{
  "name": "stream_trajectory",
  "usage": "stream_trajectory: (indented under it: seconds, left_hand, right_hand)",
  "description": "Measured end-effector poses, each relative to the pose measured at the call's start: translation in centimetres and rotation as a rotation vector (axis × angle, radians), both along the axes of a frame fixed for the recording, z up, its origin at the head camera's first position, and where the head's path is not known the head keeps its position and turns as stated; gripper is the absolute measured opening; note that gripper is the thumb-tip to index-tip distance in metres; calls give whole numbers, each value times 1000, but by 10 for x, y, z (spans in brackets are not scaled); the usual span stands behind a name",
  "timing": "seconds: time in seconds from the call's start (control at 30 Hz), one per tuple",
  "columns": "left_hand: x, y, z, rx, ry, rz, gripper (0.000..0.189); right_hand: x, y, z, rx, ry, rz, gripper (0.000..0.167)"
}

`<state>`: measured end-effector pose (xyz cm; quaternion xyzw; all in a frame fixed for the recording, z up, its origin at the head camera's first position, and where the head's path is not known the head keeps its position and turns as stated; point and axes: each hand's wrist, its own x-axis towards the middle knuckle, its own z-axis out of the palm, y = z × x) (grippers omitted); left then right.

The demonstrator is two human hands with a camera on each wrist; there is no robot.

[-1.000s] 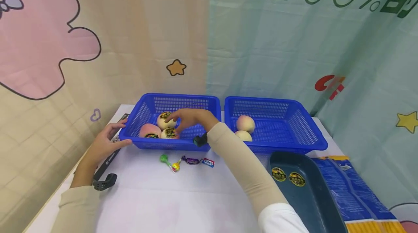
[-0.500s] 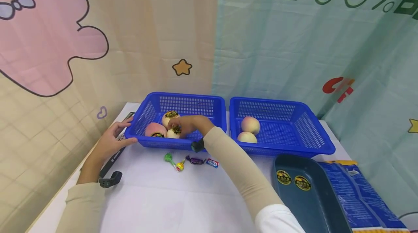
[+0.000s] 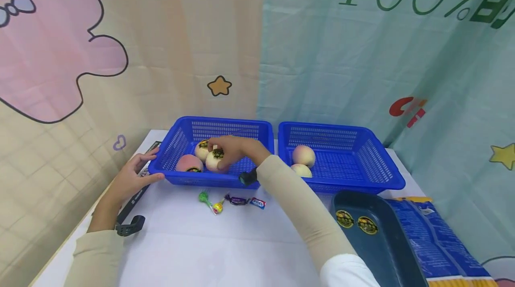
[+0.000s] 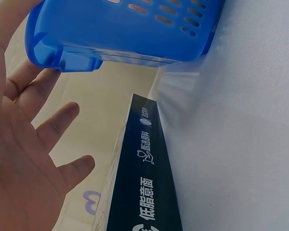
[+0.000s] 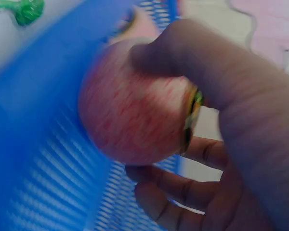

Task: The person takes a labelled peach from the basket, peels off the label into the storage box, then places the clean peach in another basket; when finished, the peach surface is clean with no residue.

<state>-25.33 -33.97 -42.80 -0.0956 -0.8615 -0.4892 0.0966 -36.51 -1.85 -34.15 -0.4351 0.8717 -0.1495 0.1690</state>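
My right hand (image 3: pixel 230 149) grips a pale peach (image 3: pixel 214 160) with a black-and-gold sticker, inside the left blue basket (image 3: pixel 225 180). In the right wrist view the thumb presses the red-speckled side of this peach (image 5: pixel 135 106) and the fingers curve around its far side. Two more stickered peaches lie beside it: a pinker peach (image 3: pixel 188 162) at the left and a pale peach (image 3: pixel 201 150) behind. My left hand (image 3: pixel 130 175) rests at the basket's left front corner, fingers spread and fairly straight. Its fingertips touch the rim (image 4: pixel 77 63) in the left wrist view.
A second blue basket (image 3: pixel 342 183) at the right holds two peaches. In front lie two lollipops (image 3: pixel 217 208) and two wrapped candies (image 3: pixel 257 203). A dark tray (image 3: pixel 382 246) bears two stickers, beside a blue bag (image 3: pixel 434 238). A long black box (image 4: pixel 147 173) lies along the left table edge.
My right hand has come down onto the front pale peach, closed its fingers around it and raised it slightly. My left hand stays at the basket corner. The head view shifts slightly.
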Motion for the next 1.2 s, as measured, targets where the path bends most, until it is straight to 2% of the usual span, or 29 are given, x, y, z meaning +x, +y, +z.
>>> stream_trajectory:
  seconds: [0.1,0.17,0.27,0.37,0.47,0.57,0.63,0.7,0.77,0.83,0.9,0.97,1.07,1.13,1.2]
  left_hand:
    - [0,1,1,-3,0,-5,69]
    - [0,1,1,4,-8,-10,70]
    - [2,1,2,-9,-15,-12,73]
    - [3,0,4,-32,-11,-13,77]
    - [3,-1,6,-59,-1,-17,76]
    - [6,0,11,-159,40,-14,72]
    - [12,9,21,-239,101,-19,68]
    - [20,29,32,-293,194,-49,63]
    - [33,56,38,-326,283,-125,58]
    - [44,91,44,-344,333,-254,52]
    - [52,125,46,-355,295,-403,49]
    - [57,155,47,-373,183,-527,51]
    - [57,192,42,-381,41,-628,54]
    - [52,210,34,-372,2,-675,55]
    - [45,224,25,-351,-7,-710,57]
  right_hand:
    - [8,25,25,-65,69,-11,52]
    - [19,44,39,-96,138,-47,54]
    - [43,77,55,-111,234,-121,56]
    - [75,111,62,-118,269,-184,57]
    - [106,144,56,-151,269,-207,55]
    - [132,170,35,-166,267,-244,52]
    - [147,183,16,-153,240,-292,52]
    - [158,192,-2,-124,210,-361,53]
    - [163,195,-19,-84,184,-422,56]
    - [165,197,-30,-49,175,-474,62]
    - [165,196,-39,-14,182,-494,67]
    - [164,194,-45,11,174,-479,71]
    - [162,195,-50,7,163,-356,68]
    - [161,198,-51,-20,133,-249,64]
    - [160,203,-51,-56,95,-150,65]
